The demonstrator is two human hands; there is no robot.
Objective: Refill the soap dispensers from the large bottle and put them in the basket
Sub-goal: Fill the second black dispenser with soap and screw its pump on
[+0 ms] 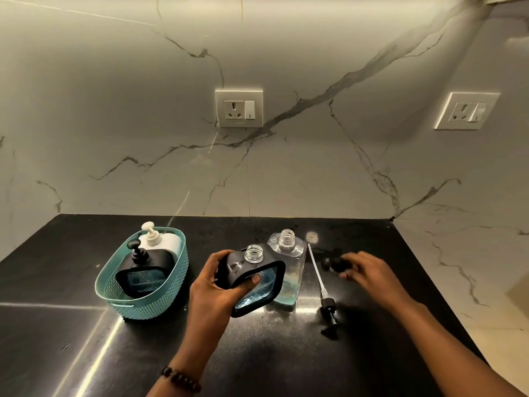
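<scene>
**Three dispensers, one large bottle, two loose pumps**

On the black table (86, 325), near its left edge, stands one teal basket (148, 299). It holds two soap dispensers, each with its pump on: a white dispenser (171, 243) toward the back edge and a black dispenser (137, 275) in front of it, with blue liquid showing through its window.

Near the middle of the table, the left hand (217, 285) grips a third dispenser (253, 277), black, tilted and without pump, so its clear threaded neck is open. The fingers curl round its left side and the thumb presses on the front window, where blue liquid is seen. A beaded bracelet (180, 379) sits on that wrist.

Just behind and touching it stands the one large bottle (289, 270), clear, uncapped, with a little blue liquid at its bottom.

To the right of the bottle lies one long pump (323, 293) with a white tube, its black head toward the front edge. Further right, the right hand (363, 270) reaches over a second, small black pump head (335, 265); the fingers are bent at it, but I cannot tell whether they hold it.

Two wall sockets (239, 108) are on the marble wall behind.
</scene>
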